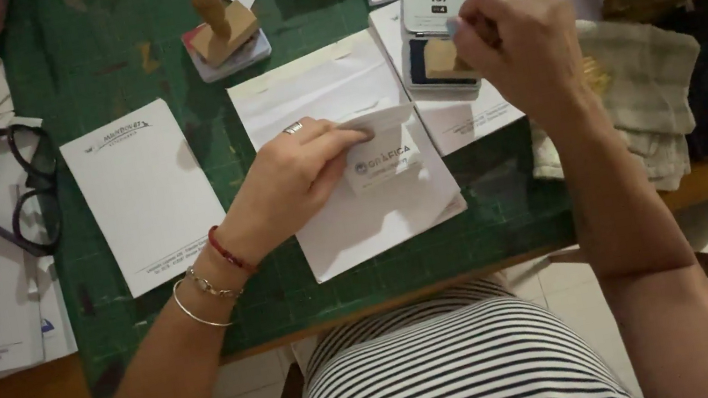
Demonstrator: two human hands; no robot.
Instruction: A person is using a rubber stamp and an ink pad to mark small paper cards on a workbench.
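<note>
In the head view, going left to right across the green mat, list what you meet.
Black glasses → white printed sheet → wooden stamp → left hand → ink pad → right hand → folded cloth.
</note>
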